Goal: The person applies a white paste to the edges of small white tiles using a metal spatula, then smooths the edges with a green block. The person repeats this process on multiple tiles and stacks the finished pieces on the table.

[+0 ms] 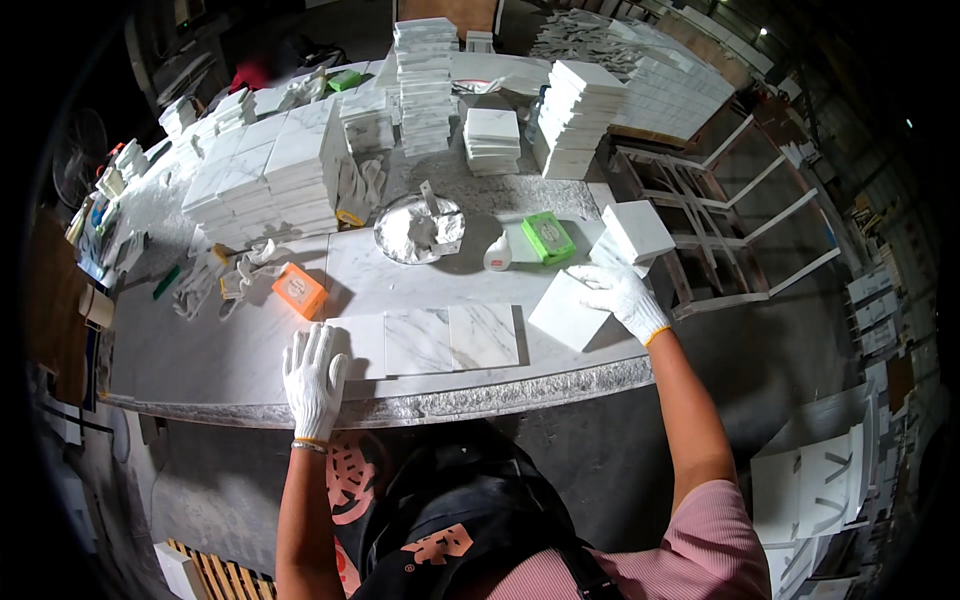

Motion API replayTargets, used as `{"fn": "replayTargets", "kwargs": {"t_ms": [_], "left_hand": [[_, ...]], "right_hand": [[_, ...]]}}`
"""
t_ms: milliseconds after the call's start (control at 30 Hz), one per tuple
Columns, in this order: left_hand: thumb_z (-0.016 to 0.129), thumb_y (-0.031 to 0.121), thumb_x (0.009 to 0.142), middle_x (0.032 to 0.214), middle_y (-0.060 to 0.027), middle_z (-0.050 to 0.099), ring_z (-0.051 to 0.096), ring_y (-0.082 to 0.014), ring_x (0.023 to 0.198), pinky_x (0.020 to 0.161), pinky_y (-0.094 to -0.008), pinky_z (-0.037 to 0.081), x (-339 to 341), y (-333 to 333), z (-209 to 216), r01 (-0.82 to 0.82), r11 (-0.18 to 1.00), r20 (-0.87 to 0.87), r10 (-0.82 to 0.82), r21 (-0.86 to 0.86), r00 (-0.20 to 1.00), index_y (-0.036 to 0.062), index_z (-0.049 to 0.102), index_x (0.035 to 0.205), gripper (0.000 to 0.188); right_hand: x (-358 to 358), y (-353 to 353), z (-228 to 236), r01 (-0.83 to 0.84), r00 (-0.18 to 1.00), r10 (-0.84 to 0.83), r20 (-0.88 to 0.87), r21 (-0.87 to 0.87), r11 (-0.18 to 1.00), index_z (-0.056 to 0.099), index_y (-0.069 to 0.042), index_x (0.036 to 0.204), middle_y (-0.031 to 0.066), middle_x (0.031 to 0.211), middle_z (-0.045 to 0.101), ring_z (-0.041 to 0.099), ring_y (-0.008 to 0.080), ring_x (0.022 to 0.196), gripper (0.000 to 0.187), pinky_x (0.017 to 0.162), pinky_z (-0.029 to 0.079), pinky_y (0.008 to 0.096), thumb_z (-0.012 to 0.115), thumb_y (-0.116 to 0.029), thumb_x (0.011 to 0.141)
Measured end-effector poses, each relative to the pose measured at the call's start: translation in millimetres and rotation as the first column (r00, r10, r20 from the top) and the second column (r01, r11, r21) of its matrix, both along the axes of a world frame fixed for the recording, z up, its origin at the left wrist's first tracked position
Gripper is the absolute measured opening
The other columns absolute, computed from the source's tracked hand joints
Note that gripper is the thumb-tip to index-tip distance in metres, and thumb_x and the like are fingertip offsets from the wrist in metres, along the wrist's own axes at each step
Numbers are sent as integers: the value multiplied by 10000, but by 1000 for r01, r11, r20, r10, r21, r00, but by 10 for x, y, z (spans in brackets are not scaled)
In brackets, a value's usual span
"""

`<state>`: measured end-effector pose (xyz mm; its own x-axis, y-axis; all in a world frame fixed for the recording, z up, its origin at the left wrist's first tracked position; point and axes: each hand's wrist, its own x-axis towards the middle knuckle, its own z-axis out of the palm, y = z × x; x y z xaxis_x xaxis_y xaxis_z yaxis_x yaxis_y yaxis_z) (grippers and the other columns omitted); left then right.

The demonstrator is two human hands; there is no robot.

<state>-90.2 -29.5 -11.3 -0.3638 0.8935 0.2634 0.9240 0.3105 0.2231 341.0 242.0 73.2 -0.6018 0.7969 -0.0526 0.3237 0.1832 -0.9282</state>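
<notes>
My left hand (315, 380), in a white knit glove, lies flat at the table's front edge, fingers stretched out. It is against the left end of a row of marble tiles: a plain white tile (358, 346) and two grey-veined ones (419, 340). At the right, my gloved right hand (625, 298) grips a white marble tile (566, 312) by its upper right side, fingers over its face. The tile is turned at an angle to the row; its underside is hidden. Just beyond that hand sits a short stack of white tiles (638, 232).
Behind the row are an orange box (299, 290), a metal bowl of white powder (405, 230) with a scraper, a small white bottle (498, 252) and a green box (548, 238). Tall tile stacks (424, 90) stand farther back. Used gloves (205, 280) lie left; a metal-framed rack (715, 225) stands right.
</notes>
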Motion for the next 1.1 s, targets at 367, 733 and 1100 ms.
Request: {"fn": "replayTargets", "kwargs": {"t_ms": [367, 733, 1100], "left_hand": [[550, 356, 969, 1492, -115, 505, 408, -386, 1405, 1168, -521, 276, 33, 9, 39, 3, 1000, -2, -3, 25, 1000, 108, 537, 1426, 520], [525, 341, 985, 1494, -118, 504, 418, -380, 1398, 1165, -515, 283, 5, -7, -31, 2, 1000, -29, -1, 25, 1000, 110, 536, 1430, 501], [508, 343, 998, 1503, -122, 493, 414, -386, 1399, 1170, -506, 282, 4, 5, 6, 27, 1000, -22, -27, 11, 999, 112, 524, 1444, 502]], "right_hand": [[-101, -798, 116, -194, 954, -103, 281, 841, 505, 759, -125, 1113, 57, 908, 723, 672, 252, 849, 496, 760, 547, 367, 795, -39, 626], [180, -994, -171, 103, 937, -274, 215, 581, 807, 711, -78, 1190, 111, 1042, 719, 683, 288, 940, 414, 831, 548, 382, 767, -120, 782], [167, -962, -441, -59, 884, -319, 341, 759, 648, 672, -62, 1225, 169, 1251, 661, 600, 362, 1183, 528, 1025, 471, 446, 792, -275, 757]]}}
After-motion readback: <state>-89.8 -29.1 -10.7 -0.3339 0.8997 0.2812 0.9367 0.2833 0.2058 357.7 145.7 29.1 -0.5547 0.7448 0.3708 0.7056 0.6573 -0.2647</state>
